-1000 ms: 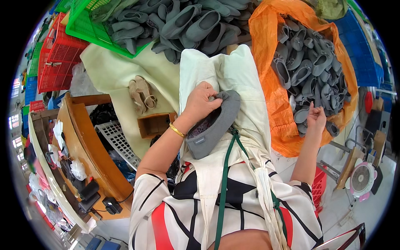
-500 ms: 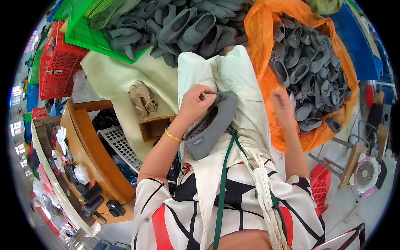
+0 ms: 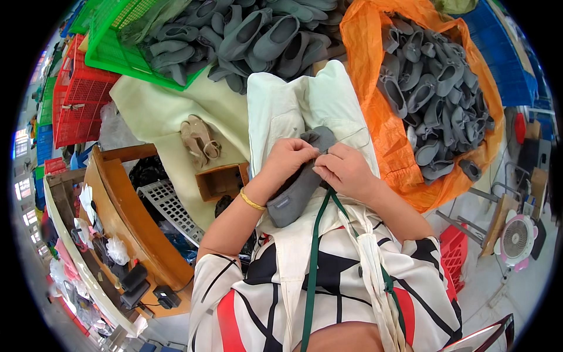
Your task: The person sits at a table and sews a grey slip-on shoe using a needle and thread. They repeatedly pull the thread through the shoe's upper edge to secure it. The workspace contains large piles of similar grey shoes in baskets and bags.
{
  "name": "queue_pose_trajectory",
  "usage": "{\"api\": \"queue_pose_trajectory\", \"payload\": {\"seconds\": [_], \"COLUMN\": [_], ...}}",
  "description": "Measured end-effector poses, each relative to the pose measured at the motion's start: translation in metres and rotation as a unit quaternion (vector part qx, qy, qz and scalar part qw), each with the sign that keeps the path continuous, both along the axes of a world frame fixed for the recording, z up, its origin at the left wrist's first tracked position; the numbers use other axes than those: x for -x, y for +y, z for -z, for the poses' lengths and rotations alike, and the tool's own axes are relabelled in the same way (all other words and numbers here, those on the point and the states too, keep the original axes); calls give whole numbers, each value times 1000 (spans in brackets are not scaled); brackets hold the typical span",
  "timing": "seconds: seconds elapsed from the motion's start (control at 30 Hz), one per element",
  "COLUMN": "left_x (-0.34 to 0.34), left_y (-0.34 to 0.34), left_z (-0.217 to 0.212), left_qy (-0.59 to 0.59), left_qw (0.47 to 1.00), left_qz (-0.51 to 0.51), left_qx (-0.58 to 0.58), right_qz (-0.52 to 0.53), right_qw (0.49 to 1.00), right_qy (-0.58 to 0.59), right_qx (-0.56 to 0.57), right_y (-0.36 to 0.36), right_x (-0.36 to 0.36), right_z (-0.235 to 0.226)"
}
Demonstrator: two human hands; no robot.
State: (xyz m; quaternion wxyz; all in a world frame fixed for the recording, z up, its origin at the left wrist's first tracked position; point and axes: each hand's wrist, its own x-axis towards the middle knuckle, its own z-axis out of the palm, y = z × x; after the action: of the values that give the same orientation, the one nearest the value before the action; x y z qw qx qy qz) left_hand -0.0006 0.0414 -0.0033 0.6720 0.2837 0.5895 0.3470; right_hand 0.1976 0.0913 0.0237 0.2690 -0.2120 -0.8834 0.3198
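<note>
A grey slip-on cloth shoe (image 3: 291,202) lies across my lap on the pale apron (image 3: 275,88), its heel toward me. My left hand (image 3: 288,158), with a gold bangle at the wrist, pinches the shoe's opening edge near the toe end. Close beside it, my right hand (image 3: 347,169) has thumb and fingers pressed together at the same spot. Whatever lies between the right fingertips is too small to make out. Both hands cover much of the shoe's opening.
Grey shoes (image 3: 275,38) heap at the far side by a green crate (image 3: 111,56). An orange sack (image 3: 404,182) full of grey shoes stands at right. Beige sandals (image 3: 200,141) and a small wooden box (image 3: 217,183) lie left. A fan (image 3: 517,242) stands far right.
My right hand has come in from beside the orange sack to the shoe and closed its fingers next to my left hand. The left hand has shifted slightly along the opening.
</note>
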Motion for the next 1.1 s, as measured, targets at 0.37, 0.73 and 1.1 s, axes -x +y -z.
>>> {"api": "queue_pose_trajectory", "payload": {"seconds": [0.37,0.73,1.1], "left_x": [22,23,12], "left_y": [-9,-6,-8], "left_z": [-1,18,23], "left_qy": [-204,-44,150], "left_qw": [972,994,978], "left_qz": [-101,-100,-25], "left_qx": [53,-1,-140], "right_qz": [60,37,204], "right_qw": [992,995,732], "right_qy": [-104,-89,301], "right_qx": [27,26,576], "right_y": [32,35,85], "right_x": [28,35,-23], "right_z": [13,28,23]}}
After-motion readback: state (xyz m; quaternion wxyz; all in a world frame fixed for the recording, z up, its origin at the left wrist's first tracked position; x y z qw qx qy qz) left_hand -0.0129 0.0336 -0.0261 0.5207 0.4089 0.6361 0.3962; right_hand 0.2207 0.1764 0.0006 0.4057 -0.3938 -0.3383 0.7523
